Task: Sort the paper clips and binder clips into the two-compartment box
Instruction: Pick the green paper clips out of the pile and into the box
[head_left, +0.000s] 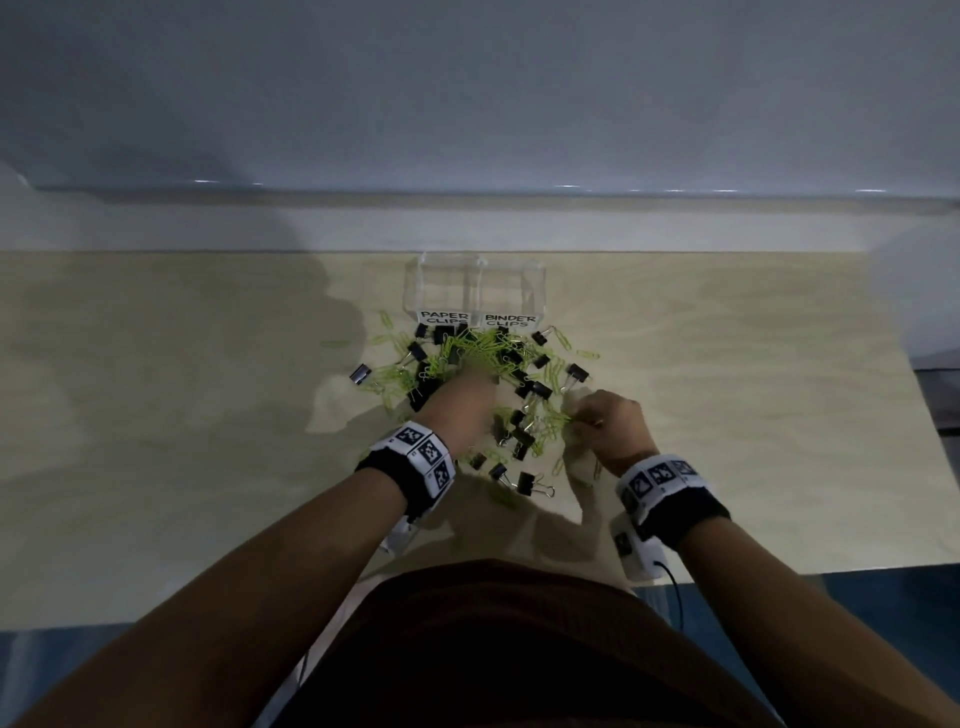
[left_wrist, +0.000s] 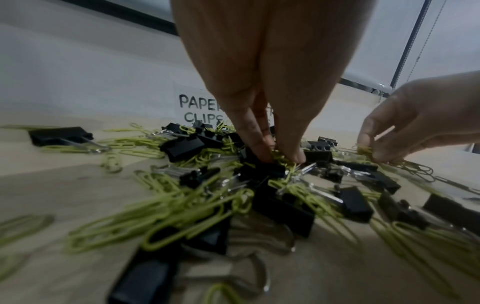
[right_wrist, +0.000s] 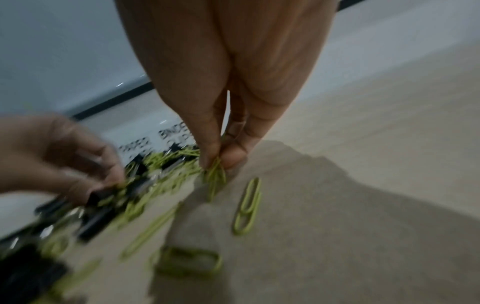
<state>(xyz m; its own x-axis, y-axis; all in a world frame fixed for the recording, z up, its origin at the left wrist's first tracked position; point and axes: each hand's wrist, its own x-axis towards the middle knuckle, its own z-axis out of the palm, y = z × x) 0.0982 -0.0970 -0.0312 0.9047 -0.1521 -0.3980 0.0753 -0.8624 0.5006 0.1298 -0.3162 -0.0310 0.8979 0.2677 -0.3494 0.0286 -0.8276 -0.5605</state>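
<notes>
A mixed pile of green paper clips (head_left: 480, 345) and black binder clips (head_left: 537, 389) lies in front of a clear two-compartment box (head_left: 537, 283), labelled PAPER CLIPS on its left half and BINDER CLIPS on its right. My left hand (left_wrist: 281, 159) reaches down into the middle of the pile, thumb and finger pinching a black binder clip (left_wrist: 262, 169) tangled with green clips. My right hand (right_wrist: 214, 162) is at the pile's right edge and pinches a small bunch of green paper clips (right_wrist: 217, 179) just above the table. Both compartments look empty in the head view.
The pale wooden table (head_left: 727, 415) ends at a wall ledge just behind the box. Loose paper clips (right_wrist: 246, 207) lie under my right hand, and a binder clip (head_left: 359, 374) sits apart at the left. My right hand (left_wrist: 405, 131) works close to my left.
</notes>
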